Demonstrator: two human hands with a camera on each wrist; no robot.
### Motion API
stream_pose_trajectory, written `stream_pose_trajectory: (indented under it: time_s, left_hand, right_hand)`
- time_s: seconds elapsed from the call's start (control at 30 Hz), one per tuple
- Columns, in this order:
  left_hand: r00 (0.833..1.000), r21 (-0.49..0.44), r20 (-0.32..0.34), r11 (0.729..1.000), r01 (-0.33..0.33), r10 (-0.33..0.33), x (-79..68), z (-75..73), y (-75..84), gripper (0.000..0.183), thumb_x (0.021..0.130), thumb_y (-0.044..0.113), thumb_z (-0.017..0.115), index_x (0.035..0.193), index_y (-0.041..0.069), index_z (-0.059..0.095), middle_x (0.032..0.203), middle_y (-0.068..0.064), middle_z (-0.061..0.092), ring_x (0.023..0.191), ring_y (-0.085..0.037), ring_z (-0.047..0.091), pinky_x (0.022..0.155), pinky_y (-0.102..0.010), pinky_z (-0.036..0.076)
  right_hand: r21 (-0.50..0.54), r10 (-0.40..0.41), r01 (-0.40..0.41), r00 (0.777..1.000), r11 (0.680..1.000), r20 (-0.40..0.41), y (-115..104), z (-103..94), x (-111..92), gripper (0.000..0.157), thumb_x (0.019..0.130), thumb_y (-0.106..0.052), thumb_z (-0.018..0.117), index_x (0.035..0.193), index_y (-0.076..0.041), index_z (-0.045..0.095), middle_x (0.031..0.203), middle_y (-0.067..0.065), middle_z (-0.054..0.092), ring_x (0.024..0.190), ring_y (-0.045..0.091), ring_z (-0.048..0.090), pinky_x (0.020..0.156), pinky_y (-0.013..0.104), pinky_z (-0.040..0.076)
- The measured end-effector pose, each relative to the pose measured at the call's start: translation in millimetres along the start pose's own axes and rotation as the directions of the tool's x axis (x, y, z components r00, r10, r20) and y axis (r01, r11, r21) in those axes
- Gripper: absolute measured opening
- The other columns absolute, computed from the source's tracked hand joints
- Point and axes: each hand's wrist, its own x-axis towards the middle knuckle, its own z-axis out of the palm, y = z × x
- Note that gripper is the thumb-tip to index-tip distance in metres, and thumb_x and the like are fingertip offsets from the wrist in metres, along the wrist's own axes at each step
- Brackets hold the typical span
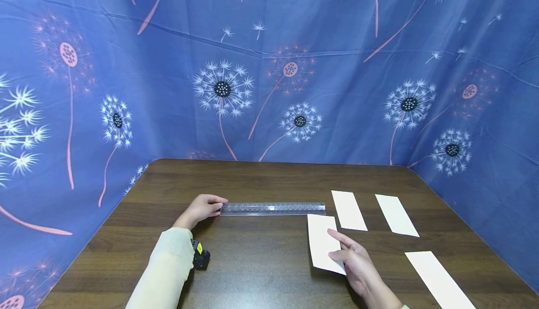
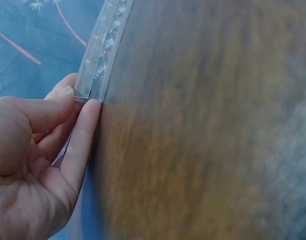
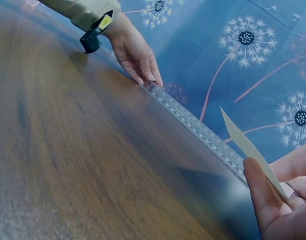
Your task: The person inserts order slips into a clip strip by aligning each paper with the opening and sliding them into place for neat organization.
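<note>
My left hand [image 1: 203,209] pinches the left end of a long clear plastic strip [image 1: 273,209]. The strip lies crosswise over the middle of the brown table and has a bumpy, see-through band along its length. From the left wrist view, my thumb and fingers sit at the corner of the strip [image 2: 100,55]. My right hand [image 1: 358,264] grips a white paper card [image 1: 323,241] by its right edge, thumb on top. This card is tilted up off the table, in front of the strip's right end. Seen from the right wrist, the card [image 3: 250,150] stands nearly edge-on.
Three more white cards lie flat on the right: one near the strip's end [image 1: 349,211], one farther right [image 1: 397,215] and one at the front right [image 1: 440,278]. A black wrist camera [image 1: 200,256] hangs below my left sleeve. A blue dandelion-print curtain [image 1: 261,33] surrounds the table [image 1: 252,262].
</note>
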Motion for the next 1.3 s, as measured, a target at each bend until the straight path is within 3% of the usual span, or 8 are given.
stream_pose_trajectory:
  time_s: [0.33, 1.3]
  left_hand:
    - [1.000, -0.006, -0.003, 1.000, -0.008, 0.008, 2.5, -0.2, -2.4, 0.023, 0.093, -0.002, 0.053, 0.112, -0.007, 0.064, 0.118, -0.020, 0.058, 0.097, -0.021, 0.059, 0.077, -0.031, 0.054]
    - [1.000, -0.012, 0.002, 1.000, 0.004, -0.004, 3.7, -1.3, -1.5, 0.024, 0.093, -0.001, 0.053, 0.114, -0.007, 0.063, 0.118, -0.020, 0.058, 0.097, -0.022, 0.059, 0.077, -0.031, 0.054]
  right_hand:
    - [0.010, 0.006, -0.006, 1.000, 1.000, -0.006, -0.5, 7.1, 4.2, 0.068, 0.076, 0.012, 0.054, 0.139, 0.009, 0.030, 0.150, 0.026, -0.001, 0.135, 0.038, -0.010, 0.109, 0.051, -0.006]
    - [0.002, 0.021, -0.021, 1.000, 1.000, 0.000, -2.6, 22.8, 15.0, 0.067, 0.077, 0.013, 0.053, 0.140, 0.008, 0.029, 0.149, 0.027, -0.003, 0.135, 0.040, -0.009, 0.109, 0.050, -0.001]
